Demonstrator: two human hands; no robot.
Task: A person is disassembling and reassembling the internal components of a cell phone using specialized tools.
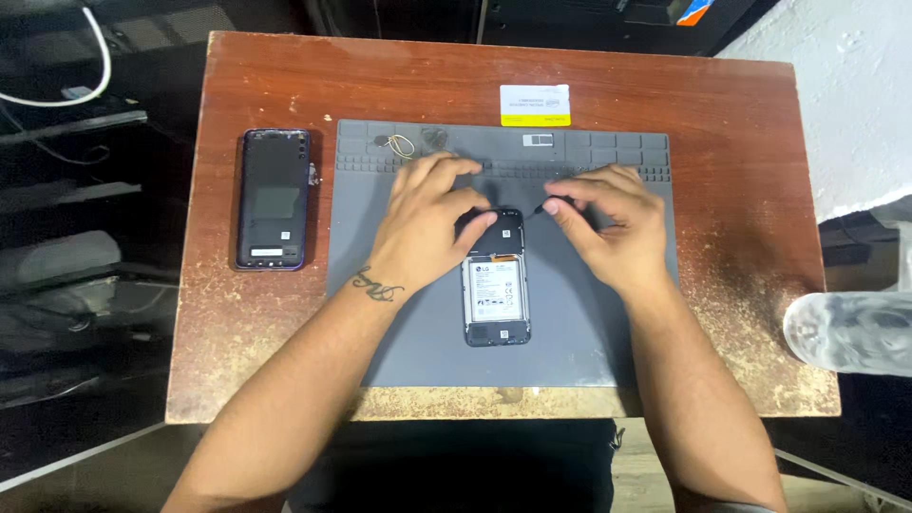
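One wooden worktop (741, 190), reddish and worn pale along its near edge, carries one grey repair mat (570, 351) with a band of small moulded compartments along its far rim. On the mat, near its middle, lies one opened smartphone (496, 294), back cover off, its white-labelled battery (495, 290) exposed and a dark cover plate across the upper end. One detached back cover (274, 199), dark with a purple rim, lies apart on the bare wood to the left of the mat. The left hand (427, 223) rests on the phone's upper left corner, fingers together and curled, pressing the body down. The right hand (613, 228) sits just right of the upper end, its fingers pinched shut on a slender dark tool (543, 205) whose tip points toward the phone's top edge; the tool's exact kind cannot be told. The phone is judged light, rigid and slippery at its edges, with fragile exposed internals; it is best held by the frame sides, never by the battery or boards. One clear plastic bottle (845, 332) lies at the worktop's right edge, and one white-and-yellow card (535, 104) lies beyond the mat. Small loose parts (404, 144), too small to count, sit in the mat's far-left compartments.
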